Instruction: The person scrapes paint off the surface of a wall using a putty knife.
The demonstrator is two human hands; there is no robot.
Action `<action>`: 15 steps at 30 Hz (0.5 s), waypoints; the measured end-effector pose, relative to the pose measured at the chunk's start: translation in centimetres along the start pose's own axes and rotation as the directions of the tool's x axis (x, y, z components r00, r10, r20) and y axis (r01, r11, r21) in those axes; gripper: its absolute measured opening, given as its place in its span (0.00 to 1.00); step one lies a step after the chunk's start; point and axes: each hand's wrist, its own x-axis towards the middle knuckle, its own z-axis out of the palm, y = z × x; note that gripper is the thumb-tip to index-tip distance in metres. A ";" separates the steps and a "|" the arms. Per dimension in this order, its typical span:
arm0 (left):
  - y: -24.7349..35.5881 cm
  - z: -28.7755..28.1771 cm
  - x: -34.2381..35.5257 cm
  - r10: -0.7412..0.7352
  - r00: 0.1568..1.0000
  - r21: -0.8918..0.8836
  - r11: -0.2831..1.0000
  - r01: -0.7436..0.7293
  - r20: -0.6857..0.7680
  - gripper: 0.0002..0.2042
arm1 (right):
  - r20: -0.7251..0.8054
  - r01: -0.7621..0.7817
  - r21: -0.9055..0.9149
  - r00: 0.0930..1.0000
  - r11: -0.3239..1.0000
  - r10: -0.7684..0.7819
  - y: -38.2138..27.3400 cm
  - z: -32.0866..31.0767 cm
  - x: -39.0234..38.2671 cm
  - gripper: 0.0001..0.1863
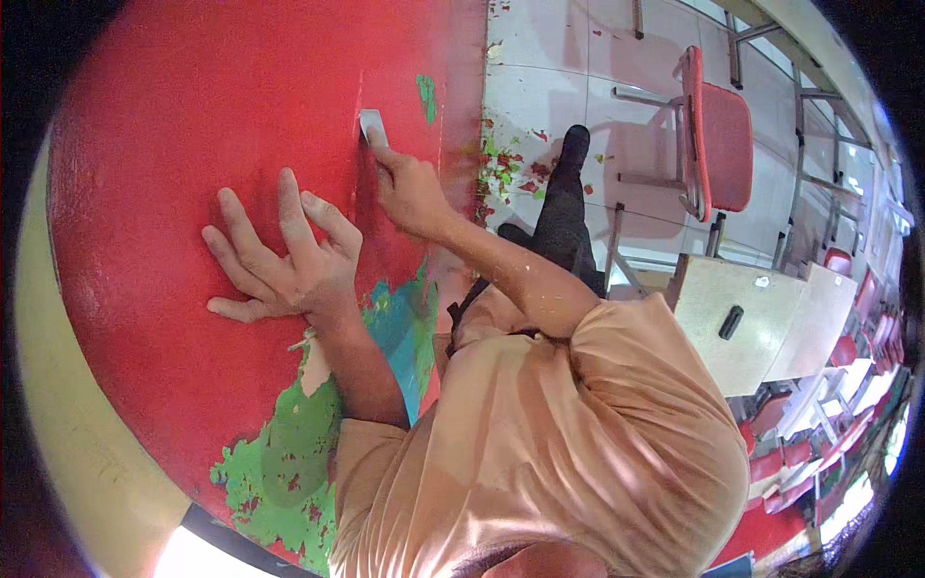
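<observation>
My right hand (412, 193) is closed around a scraper (372, 123), whose pale flat blade meets the red painted surface (193, 125). Its handle is mostly hidden in my fingers. To the left of it, my left hand (294, 265) lies on the same red paint with the fingers spread, holding nothing. A small green patch (427, 96) shows in the red just right of the blade. Below my left hand and beside my forearm, the red gives way to a large ragged green patch (289, 462) and a blue one (390, 328).
Red and green paint flakes (501, 169) litter the tiled floor (540, 87) along the red surface. A red chair (723, 144) stands to the right, near my dark-trousered leg (564, 212). Wooden desk panels (737, 308) and more red chairs fill the right side.
</observation>
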 end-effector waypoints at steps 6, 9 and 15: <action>0.4 0.8 0.3 -0.010 0.999 -0.019 1.000 0.011 0.035 0.10 | 0.039 0.014 -0.084 0.999 0.996 -0.011 -0.3 -0.9 1.8 0.28; 0.8 0.8 0.5 -0.044 0.997 0.010 0.999 0.043 0.057 0.11 | 0.049 -0.012 -0.100 0.999 0.995 0.017 0.0 -0.5 2.2 0.28; 2.0 1.6 0.9 0.095 0.982 -0.374 0.927 -0.027 0.165 0.12 | -0.046 -0.034 -0.036 0.998 0.999 0.033 -0.9 -0.9 5.8 0.26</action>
